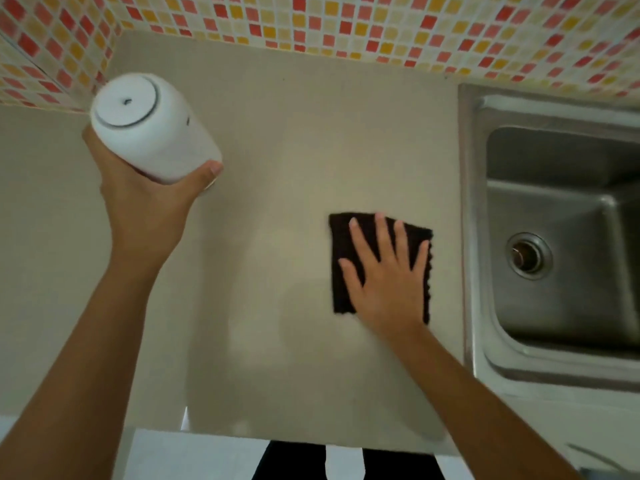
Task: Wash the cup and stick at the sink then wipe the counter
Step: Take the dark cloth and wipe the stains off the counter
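Observation:
My left hand (145, 206) grips a white cup-like container (152, 128) and holds it lifted above the left side of the beige counter (277, 150), its flat end turned toward me. A dark folded cloth (341, 261) lies flat on the counter just left of the sink. Pressed on top of it is my right hand (388, 275), palm down with the fingers spread. No stick is in view.
A stainless steel sink (554, 216) with a round drain (528, 256) fills the right side, its rim close beside the cloth. Mosaic tile wall (346, 26) runs along the back and the left corner. The counter's front edge is near my body.

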A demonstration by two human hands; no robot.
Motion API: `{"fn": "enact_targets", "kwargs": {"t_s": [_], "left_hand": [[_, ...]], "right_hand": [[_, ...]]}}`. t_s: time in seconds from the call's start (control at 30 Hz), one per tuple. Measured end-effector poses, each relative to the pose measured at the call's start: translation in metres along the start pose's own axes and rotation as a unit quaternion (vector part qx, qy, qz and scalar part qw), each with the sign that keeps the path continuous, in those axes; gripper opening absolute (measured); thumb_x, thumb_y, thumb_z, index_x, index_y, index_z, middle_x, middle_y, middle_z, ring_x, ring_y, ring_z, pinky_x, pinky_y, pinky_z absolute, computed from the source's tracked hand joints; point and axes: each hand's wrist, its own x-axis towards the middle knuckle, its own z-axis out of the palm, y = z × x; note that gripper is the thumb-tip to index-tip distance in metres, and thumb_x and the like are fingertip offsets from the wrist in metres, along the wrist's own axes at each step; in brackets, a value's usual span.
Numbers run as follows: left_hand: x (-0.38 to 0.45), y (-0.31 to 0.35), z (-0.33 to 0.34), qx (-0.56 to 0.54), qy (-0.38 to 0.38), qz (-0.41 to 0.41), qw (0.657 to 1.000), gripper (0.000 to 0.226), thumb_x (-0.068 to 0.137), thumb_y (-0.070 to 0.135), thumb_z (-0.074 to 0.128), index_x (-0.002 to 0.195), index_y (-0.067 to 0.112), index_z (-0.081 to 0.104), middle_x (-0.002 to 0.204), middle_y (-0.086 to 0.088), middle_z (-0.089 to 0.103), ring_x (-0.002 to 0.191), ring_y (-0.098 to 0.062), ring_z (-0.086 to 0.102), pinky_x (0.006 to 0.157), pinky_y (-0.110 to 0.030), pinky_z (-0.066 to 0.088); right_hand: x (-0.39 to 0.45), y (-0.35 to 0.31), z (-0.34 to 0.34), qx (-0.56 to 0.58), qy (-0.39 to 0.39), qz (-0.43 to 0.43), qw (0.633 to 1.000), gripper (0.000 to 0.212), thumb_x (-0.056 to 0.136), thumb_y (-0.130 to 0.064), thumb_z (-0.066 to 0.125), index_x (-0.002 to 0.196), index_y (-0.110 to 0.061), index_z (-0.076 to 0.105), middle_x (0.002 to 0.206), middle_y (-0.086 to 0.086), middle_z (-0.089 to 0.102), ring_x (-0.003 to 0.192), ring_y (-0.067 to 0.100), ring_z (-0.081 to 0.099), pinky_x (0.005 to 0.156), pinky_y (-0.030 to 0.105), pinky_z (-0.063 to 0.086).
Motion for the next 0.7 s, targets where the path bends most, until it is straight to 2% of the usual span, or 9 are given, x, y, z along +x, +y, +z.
{"fn": "enact_targets", "kwargs": {"t_s": [0.1, 0.23, 0.3, 0.37, 0.47, 0.53, 0.63, 0.7], "left_hand": [[-0.007, -0.003, 0.008, -0.009, -0.012, 0.013, 1.0, 0.104, 0.061, 0.042, 0.087, 0.139, 0.007, 0.029, 0.135, 0.002, 0.051, 0.12, -0.004, 0.052, 0.103, -0.032, 0.045], [-0.024, -0.008, 0.017, -0.009, -0.015, 0.009, 1.0, 0.103, 0.063, 0.036, 0.088, 0.14, 0.006, 0.027, 0.133, 0.007, 0.05, 0.118, 0.002, 0.052, 0.101, -0.024, 0.045], [-0.027, -0.008, 0.021, -0.008, -0.021, 0.006, 1.0, 0.104, 0.062, 0.036, 0.088, 0.14, 0.006, 0.026, 0.132, 0.007, 0.05, 0.118, 0.002, 0.052, 0.101, -0.028, 0.046], [-0.027, -0.01, 0.022, -0.008, -0.025, 0.005, 1.0, 0.105, 0.062, 0.038, 0.088, 0.141, 0.008, 0.025, 0.136, 0.004, 0.05, 0.12, -0.003, 0.052, 0.102, -0.035, 0.046], [-0.023, -0.009, 0.025, -0.017, -0.036, 0.001, 0.999, 0.105, 0.062, 0.038, 0.088, 0.141, 0.01, 0.025, 0.137, 0.003, 0.049, 0.121, -0.004, 0.051, 0.103, -0.038, 0.046], [-0.022, -0.007, 0.026, -0.014, -0.037, 0.001, 0.999, 0.105, 0.063, 0.037, 0.088, 0.141, 0.01, 0.025, 0.137, 0.004, 0.049, 0.121, -0.003, 0.051, 0.103, -0.037, 0.046], [-0.018, -0.004, 0.026, -0.006, -0.033, 0.009, 0.999, 0.104, 0.064, 0.037, 0.087, 0.141, 0.008, 0.024, 0.138, 0.003, 0.048, 0.122, -0.003, 0.051, 0.103, -0.034, 0.045], [-0.016, -0.007, 0.026, -0.004, -0.031, 0.015, 0.999, 0.103, 0.064, 0.04, 0.087, 0.141, 0.01, 0.025, 0.138, 0.002, 0.049, 0.122, -0.005, 0.051, 0.103, -0.035, 0.046]], "right_hand": [[0.079, 0.031, -0.004, 0.019, 0.006, 0.078, 0.997, 0.06, 0.096, -0.057, 0.016, 0.151, -0.034, 0.011, 0.16, 0.006, 0.013, 0.146, 0.033, 0.009, 0.113, 0.064, 0.006], [0.146, -0.002, 0.002, 0.041, 0.012, 0.146, 0.988, 0.061, 0.097, -0.057, 0.012, 0.152, -0.033, 0.005, 0.161, 0.007, 0.004, 0.147, 0.033, -0.002, 0.113, 0.063, -0.001], [0.111, -0.023, 0.004, 0.037, 0.024, 0.116, 0.992, 0.061, 0.097, -0.056, 0.014, 0.152, -0.032, 0.008, 0.161, 0.007, 0.007, 0.146, 0.033, 0.003, 0.113, 0.062, 0.003], [0.028, -0.048, 0.005, 0.035, 0.031, 0.05, 0.998, 0.06, 0.096, -0.054, 0.022, 0.152, -0.032, 0.014, 0.16, 0.008, 0.013, 0.146, 0.034, 0.009, 0.112, 0.063, 0.007], [-0.112, -0.08, 0.005, 0.043, -0.025, -0.019, 0.999, 0.065, 0.092, -0.056, 0.036, 0.151, -0.033, 0.019, 0.159, 0.007, 0.016, 0.144, 0.036, 0.018, 0.11, 0.065, 0.013], [-0.135, -0.078, 0.007, 0.036, -0.052, -0.038, 0.997, 0.067, 0.091, -0.059, 0.038, 0.15, -0.034, 0.021, 0.159, 0.006, 0.018, 0.143, 0.036, 0.023, 0.109, 0.065, 0.014], [-0.056, -0.068, 0.005, 0.04, -0.025, -0.057, 0.997, 0.063, 0.093, -0.058, 0.034, 0.15, -0.035, 0.021, 0.159, 0.005, 0.02, 0.144, 0.034, 0.02, 0.11, 0.065, 0.011], [0.034, -0.063, 0.009, 0.035, 0.007, -0.023, 0.999, 0.06, 0.094, -0.057, 0.029, 0.15, -0.035, 0.022, 0.159, 0.005, 0.019, 0.144, 0.034, 0.016, 0.111, 0.065, 0.007]]}}
